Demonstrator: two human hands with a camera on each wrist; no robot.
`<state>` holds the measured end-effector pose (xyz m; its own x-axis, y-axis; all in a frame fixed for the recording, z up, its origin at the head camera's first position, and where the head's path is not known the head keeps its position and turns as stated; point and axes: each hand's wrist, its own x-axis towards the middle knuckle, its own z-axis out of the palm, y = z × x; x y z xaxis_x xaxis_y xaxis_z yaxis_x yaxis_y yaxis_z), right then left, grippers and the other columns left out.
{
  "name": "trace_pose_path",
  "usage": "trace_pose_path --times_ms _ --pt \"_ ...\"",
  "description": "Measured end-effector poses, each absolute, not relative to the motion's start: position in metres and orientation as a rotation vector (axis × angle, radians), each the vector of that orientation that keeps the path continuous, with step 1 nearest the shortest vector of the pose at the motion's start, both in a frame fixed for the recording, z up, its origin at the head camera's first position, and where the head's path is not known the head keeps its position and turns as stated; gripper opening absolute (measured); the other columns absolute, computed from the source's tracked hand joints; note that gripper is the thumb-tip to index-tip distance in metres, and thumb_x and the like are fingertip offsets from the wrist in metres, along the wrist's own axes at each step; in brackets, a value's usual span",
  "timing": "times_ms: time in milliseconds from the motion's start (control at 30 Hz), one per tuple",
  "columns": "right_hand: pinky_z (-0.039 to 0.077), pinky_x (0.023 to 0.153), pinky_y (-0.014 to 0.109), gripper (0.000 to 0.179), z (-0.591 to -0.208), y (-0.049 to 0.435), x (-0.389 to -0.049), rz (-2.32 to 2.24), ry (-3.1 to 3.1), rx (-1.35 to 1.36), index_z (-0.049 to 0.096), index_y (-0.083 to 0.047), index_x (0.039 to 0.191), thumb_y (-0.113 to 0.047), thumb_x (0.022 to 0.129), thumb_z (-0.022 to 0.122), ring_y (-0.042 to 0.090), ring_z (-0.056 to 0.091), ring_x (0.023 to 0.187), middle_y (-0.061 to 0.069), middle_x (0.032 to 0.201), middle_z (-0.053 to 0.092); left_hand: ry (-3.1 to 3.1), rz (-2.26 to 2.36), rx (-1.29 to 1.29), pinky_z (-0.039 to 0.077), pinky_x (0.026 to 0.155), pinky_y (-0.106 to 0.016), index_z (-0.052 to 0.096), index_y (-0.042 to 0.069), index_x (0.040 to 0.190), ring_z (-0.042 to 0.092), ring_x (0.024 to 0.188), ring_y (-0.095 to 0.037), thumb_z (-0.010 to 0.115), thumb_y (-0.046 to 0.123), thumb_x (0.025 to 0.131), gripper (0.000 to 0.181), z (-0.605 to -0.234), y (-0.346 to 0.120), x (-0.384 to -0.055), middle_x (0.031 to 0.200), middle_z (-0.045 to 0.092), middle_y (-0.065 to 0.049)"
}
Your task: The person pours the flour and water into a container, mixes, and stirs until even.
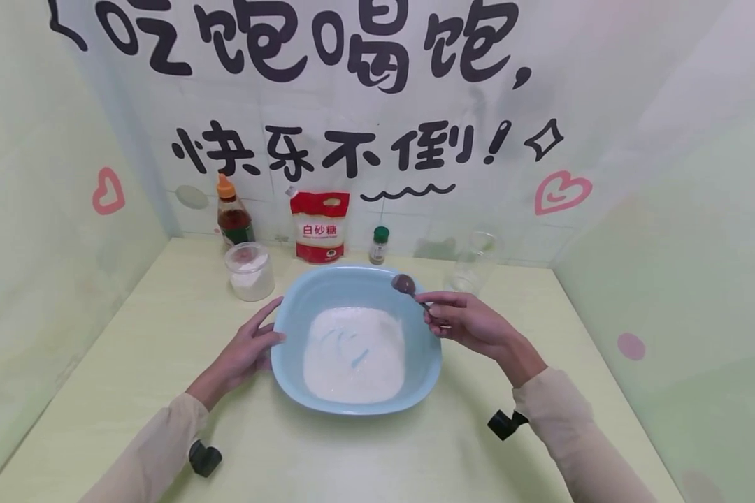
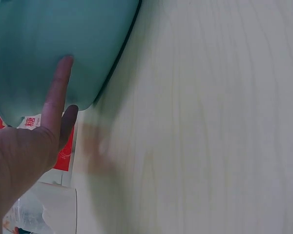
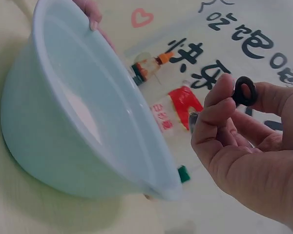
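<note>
A light blue plastic basin (image 1: 355,409) stands on the table, with a layer of white, powdery-looking stuff (image 1: 377,356) on its bottom. Blue streaks show through that layer. My left hand (image 1: 248,349) holds the basin's left side, its thumb over the rim and its fingers against the outer wall; one finger (image 2: 58,92) lies straight along it. Above the right rim, my right hand (image 1: 468,323) pinches a spoon (image 1: 404,283) by its handle. The handle ends in a black ring (image 3: 245,91). The spoon's bowl looks dark; whether it contains anything, I cannot tell.
Behind the basin stand an orange-capped sauce bottle (image 1: 234,218), a clear jar of white powder (image 1: 250,276), a red and white sugar bag (image 1: 319,230) and a small green-capped bottle (image 1: 379,246). At back right is a clear glass vessel (image 1: 468,269). Printed sheets wall the table (image 1: 503,447).
</note>
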<state>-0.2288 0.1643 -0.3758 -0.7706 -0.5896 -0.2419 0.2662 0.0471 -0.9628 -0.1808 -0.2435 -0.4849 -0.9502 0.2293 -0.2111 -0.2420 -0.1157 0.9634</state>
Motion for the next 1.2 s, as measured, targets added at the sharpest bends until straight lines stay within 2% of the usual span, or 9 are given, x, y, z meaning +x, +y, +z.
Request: trace_pose_path --times_ms 333,600,833,967,1100,1200 --pt "0.053 0.074 0.021 0.026 -0.383 0.234 -0.213 -1.846 1.847 -0.376 0.067 -0.019 0.12 -0.008 0.102 0.053 0.009 0.058 0.079 -0.002 0.093 0.064 1.871 2.119 -0.025 0.06 0.083 -0.055 0.017 0.032 0.16 0.069 0.108 -0.027 0.059 0.011 0.096 0.079 -0.485 -0.242 -0.182 0.156 0.032 -0.031" --pt "0.054 0.075 0.02 0.03 -0.422 0.29 -0.2 -1.858 1.828 -0.323 0.068 -0.02 0.12 -0.005 0.103 0.048 0.007 0.059 0.08 -0.003 0.095 0.066 1.864 2.124 -0.018 0.061 0.082 -0.053 0.017 0.032 0.16 0.07 0.106 -0.026 0.059 0.011 0.096 0.079 -0.485 -0.241 -0.183 0.155 0.033 -0.032" --pt "0.056 0.075 0.02 0.029 -0.454 0.314 -0.197 -1.788 1.829 -0.204 0.07 -0.022 0.117 -0.007 0.102 0.051 0.005 0.061 0.081 -0.005 0.095 0.068 1.872 2.116 -0.02 0.061 0.084 -0.051 0.017 0.033 0.16 0.07 0.108 -0.026 0.059 0.013 0.097 0.078 -0.483 -0.243 -0.183 0.156 0.033 -0.031" --pt "0.056 0.076 0.023 0.027 -0.462 0.32 -0.195 -1.683 1.936 -0.185 0.066 -0.01 0.126 -0.011 0.102 0.053 0.007 0.061 0.083 -0.005 0.096 0.068 1.869 2.118 -0.025 0.061 0.085 -0.051 0.018 0.033 0.16 0.069 0.11 -0.026 0.06 0.013 0.097 0.079 -0.483 -0.242 -0.183 0.157 0.032 -0.03" --pt "0.055 0.075 0.025 0.045 -0.468 0.322 -0.192 -1.531 2.074 -0.17 0.05 0.007 0.139 -0.017 0.101 0.057 0.008 0.06 0.083 -0.004 0.095 0.067 1.871 2.12 -0.03 0.061 0.083 -0.051 0.017 0.033 0.16 0.07 0.107 -0.025 0.059 0.012 0.097 0.079 -0.483 -0.242 -0.183 0.156 0.033 -0.031" --pt "0.054 0.072 0.025 0.055 -0.471 0.32 -0.19 -1.443 2.141 -0.181 0.043 0.012 0.142 -0.016 0.098 0.062 0.009 0.059 0.082 -0.002 0.093 0.067 1.874 2.119 -0.035 0.061 0.082 -0.051 0.017 0.032 0.16 0.07 0.106 -0.024 0.059 0.012 0.097 0.079 -0.483 -0.242 -0.182 0.155 0.033 -0.032"
